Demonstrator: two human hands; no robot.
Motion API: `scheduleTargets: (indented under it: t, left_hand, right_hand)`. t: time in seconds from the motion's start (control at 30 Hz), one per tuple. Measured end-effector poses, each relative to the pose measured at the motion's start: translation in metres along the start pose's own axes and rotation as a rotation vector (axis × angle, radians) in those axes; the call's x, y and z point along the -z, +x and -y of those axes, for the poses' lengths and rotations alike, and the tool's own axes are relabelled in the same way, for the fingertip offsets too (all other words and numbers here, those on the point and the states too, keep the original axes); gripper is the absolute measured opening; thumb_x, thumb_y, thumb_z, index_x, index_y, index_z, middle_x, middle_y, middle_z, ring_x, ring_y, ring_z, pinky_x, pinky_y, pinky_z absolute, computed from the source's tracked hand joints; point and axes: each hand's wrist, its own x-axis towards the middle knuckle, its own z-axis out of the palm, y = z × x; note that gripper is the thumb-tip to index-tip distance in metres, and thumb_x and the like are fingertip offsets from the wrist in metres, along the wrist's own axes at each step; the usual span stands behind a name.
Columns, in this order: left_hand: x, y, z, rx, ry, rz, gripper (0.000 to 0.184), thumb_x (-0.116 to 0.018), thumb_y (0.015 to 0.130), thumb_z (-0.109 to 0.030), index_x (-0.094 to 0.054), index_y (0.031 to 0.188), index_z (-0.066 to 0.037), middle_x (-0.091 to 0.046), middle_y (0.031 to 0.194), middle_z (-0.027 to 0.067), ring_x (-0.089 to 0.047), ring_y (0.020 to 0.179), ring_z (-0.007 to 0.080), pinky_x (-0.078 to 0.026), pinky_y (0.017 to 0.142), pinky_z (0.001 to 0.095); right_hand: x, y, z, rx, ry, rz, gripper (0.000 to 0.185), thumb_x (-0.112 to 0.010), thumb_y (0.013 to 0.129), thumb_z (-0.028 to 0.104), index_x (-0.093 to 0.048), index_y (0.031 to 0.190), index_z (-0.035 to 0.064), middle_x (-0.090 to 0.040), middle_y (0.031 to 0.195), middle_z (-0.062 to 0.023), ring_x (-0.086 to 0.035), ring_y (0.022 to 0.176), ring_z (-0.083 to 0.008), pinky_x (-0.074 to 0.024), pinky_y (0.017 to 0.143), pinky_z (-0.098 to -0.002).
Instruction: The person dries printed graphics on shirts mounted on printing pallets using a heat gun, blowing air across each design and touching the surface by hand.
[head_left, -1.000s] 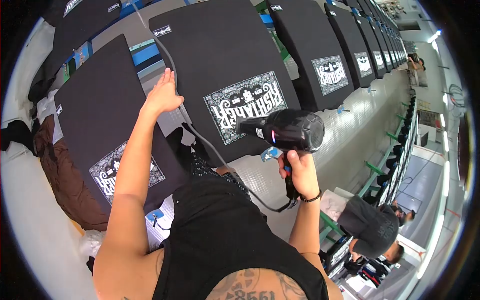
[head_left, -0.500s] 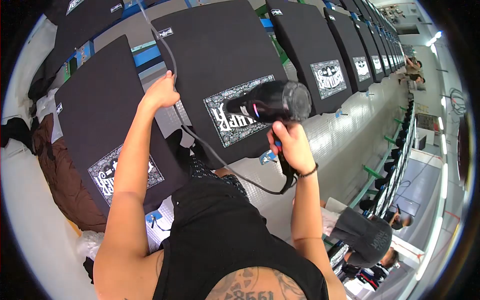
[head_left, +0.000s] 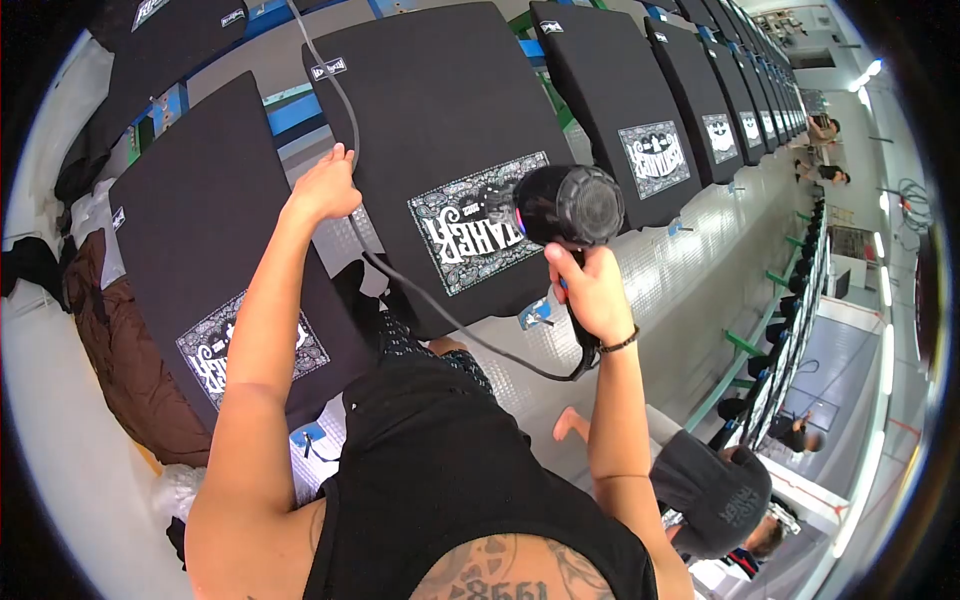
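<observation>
A black hair dryer (head_left: 578, 205) is held in the right hand (head_left: 598, 290), whose fingers are wrapped around the handle. The barrel lies just beyond these fingers, over a white-printed panel (head_left: 458, 240) on a black-covered board (head_left: 430, 100). The nozzle (head_left: 497, 205) points leftward from the right fingers, toward the left hand's side; the long axis of the barrel runs crosswise over the panel, the handle back toward the wearer. The left hand (head_left: 325, 188) lies at the gap between two boards, its fingers close together; a grey cord (head_left: 411, 288) passes immediately to their right, and whether they grip it cannot be told. Right of the right fingers, a silvery patterned floor (head_left: 690, 260) runs into a long room with green frames (head_left: 742, 343) and ceiling lights (head_left: 886, 360). Count: one dryer; one cord; two large boards nearest the fingers, each with one large print; right of these, three smaller prints (head_left: 655, 160) are distinct, the rest of the row being too small to count; four other people (head_left: 715, 490).
</observation>
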Motion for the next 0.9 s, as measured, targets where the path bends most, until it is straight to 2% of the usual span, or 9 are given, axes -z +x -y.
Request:
scheduleTargets:
  t: [0.17,0.43,0.5,0.57,0.63,0.67,0.83,0.87,0.9]
  left_hand:
    - [0.005,-0.005,-0.009,0.023,0.014,0.005,0.079,-0.056,0.082,-0.020,-0.028,0.152,0.002,-0.019,0.162,0.0180,-0.023,0.149,0.0278,-0.027,0.120,0.0397]
    - [-0.004,-0.029,-0.030,0.014,-0.012,-0.048,0.086,-0.063,0.081,-0.031,-0.027,0.153,-0.001,-0.015,0.162,0.0209,-0.018,0.150,0.0311,-0.031,0.118,0.0437]
    - [-0.019,-0.032,-0.031,-0.028,-0.042,-0.087,0.089,-0.065,0.081,-0.032,-0.024,0.154,-0.003,-0.013,0.162,0.0205,-0.015,0.151,0.0321,-0.031,0.118,0.0448]
    - [-0.027,-0.040,-0.037,-0.048,-0.063,-0.097,0.091,-0.067,0.081,-0.031,-0.022,0.154,-0.001,-0.011,0.163,0.0199,-0.014,0.151,0.0328,-0.030,0.118,0.0437]
    - [-0.032,-0.040,-0.038,-0.041,-0.055,-0.104,0.090,-0.066,0.081,-0.029,-0.022,0.154,0.001,-0.011,0.163,0.0200,-0.014,0.151,0.0327,-0.029,0.119,0.0430]
    - [-0.033,-0.039,-0.038,-0.034,-0.050,-0.112,0.089,-0.065,0.082,-0.027,-0.021,0.153,0.003,-0.011,0.163,0.0200,-0.015,0.151,0.0327,-0.028,0.119,0.0424]
    - [-0.016,-0.033,-0.035,-0.011,-0.043,-0.029,0.085,-0.060,0.081,-0.019,-0.021,0.153,0.005,-0.014,0.163,0.0185,-0.017,0.150,0.0305,-0.027,0.120,0.0415]
    - [-0.012,-0.033,-0.035,-0.017,-0.051,-0.010,0.084,-0.058,0.081,-0.016,-0.021,0.153,0.005,-0.016,0.163,0.0179,-0.018,0.150,0.0294,-0.027,0.120,0.0415]
    - [-0.010,-0.032,-0.034,-0.018,-0.050,-0.014,0.084,-0.058,0.081,-0.016,-0.021,0.153,0.005,-0.016,0.163,0.0179,-0.018,0.150,0.0294,-0.027,0.120,0.0415]
  right_hand:
    - [-0.003,-0.027,-0.020,-0.017,0.171,-0.042,0.037,-0.064,0.095,0.029,-0.057,0.070,0.0034,-0.053,0.056,0.0005,-0.048,0.049,-0.0072,-0.0378,0.048,-0.0265]
    - [0.006,-0.059,-0.036,-0.120,0.180,-0.065,0.022,-0.067,0.092,0.018,-0.060,0.081,0.0018,-0.055,0.062,0.0000,-0.049,0.051,-0.0069,-0.0396,0.048,-0.0252]
    - [0.009,-0.065,-0.043,-0.119,0.307,-0.019,0.030,-0.060,0.098,0.026,-0.055,0.112,0.0007,-0.055,0.070,-0.0028,-0.048,0.052,-0.0106,-0.0396,0.050,-0.0253]
    - [0.010,-0.066,-0.044,-0.120,0.311,-0.004,0.034,-0.060,0.098,0.028,-0.053,0.119,0.0018,-0.054,0.070,-0.0031,-0.048,0.052,-0.0104,-0.0394,0.050,-0.0251]
    - [0.010,-0.058,-0.037,-0.094,0.272,0.066,0.036,-0.059,0.098,0.031,-0.053,0.116,0.0010,-0.055,0.070,-0.0033,-0.048,0.052,-0.0100,-0.0395,0.050,-0.0247]
    - [0.007,-0.052,-0.030,-0.095,0.339,0.001,0.021,-0.064,0.095,0.019,-0.059,0.086,0.0009,-0.055,0.064,-0.0011,-0.048,0.051,-0.0082,-0.0395,0.048,-0.0260]
    - [0.005,-0.001,-0.005,0.039,0.145,0.065,0.031,-0.066,0.093,0.030,-0.062,0.083,0.0010,-0.054,0.057,0.0000,-0.049,0.051,-0.0074,-0.0392,0.048,-0.0262]
    - [-0.001,0.006,0.007,0.066,0.108,-0.001,0.043,-0.057,0.098,0.033,-0.055,0.069,0.0024,-0.051,0.055,-0.0012,-0.049,0.048,-0.0084,-0.0376,0.049,-0.0261]
    - [-0.003,0.012,0.016,0.082,0.064,-0.021,0.043,-0.058,0.098,0.034,-0.055,0.068,0.0024,-0.051,0.054,-0.0012,-0.049,0.048,-0.0082,-0.0376,0.048,-0.0260]
